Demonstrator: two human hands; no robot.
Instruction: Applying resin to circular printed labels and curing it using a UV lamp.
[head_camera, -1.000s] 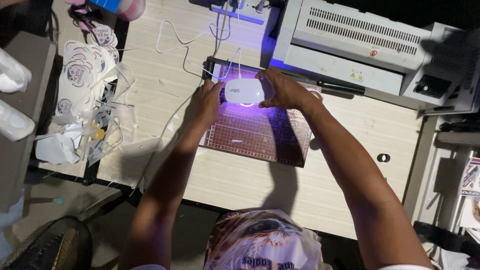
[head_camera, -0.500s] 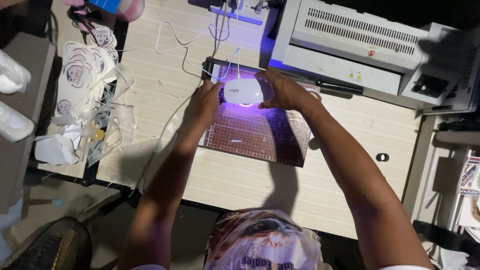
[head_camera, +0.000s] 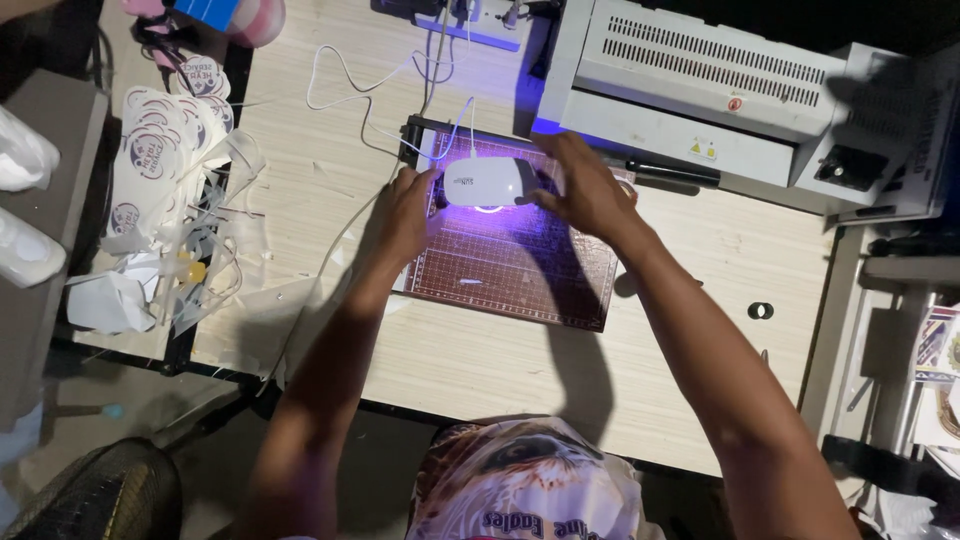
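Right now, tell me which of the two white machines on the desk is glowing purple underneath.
The small white lamp between both hands on the grid cutting mat, not the large vented machine behind it.

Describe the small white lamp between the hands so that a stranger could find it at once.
On the pale wooden table, in front of the big white machine, lies a dark gridded mat. The lamp sits at its far edge, between the left hand and right hand. Only it is rounded and glows violet.
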